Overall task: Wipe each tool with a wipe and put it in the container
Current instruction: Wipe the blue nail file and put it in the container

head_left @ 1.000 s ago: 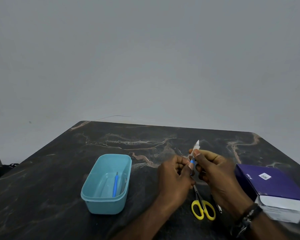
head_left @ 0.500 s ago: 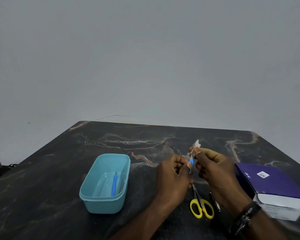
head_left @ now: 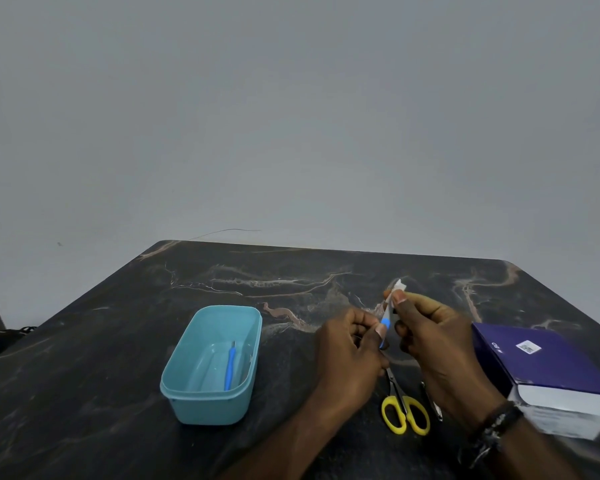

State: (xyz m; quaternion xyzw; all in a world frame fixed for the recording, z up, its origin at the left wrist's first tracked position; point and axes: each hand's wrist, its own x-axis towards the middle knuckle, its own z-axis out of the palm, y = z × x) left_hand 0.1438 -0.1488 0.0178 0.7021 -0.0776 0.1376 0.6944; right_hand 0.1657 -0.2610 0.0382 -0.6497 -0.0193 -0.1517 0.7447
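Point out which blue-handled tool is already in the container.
The blue tool lying in the teal container; the other is held between both hands.

Plain indoor room, kind uncertain: a dark marble-patterned table [head_left: 222,282] set against a bare grey wall [head_left: 291,116]; a thick purple-covered book [head_left: 548,368] lies at the table's right edge, suggesting a home or study.

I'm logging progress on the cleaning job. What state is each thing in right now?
Left hand: pinches blue tool.
Right hand: pinches wipe round the tool.
Blue tool: held up, being wiped.
Wipe: wrapped on the tool's upper end.
Container: open, one blue tool inside.
Scissors: closed, on table.
Box: closed.
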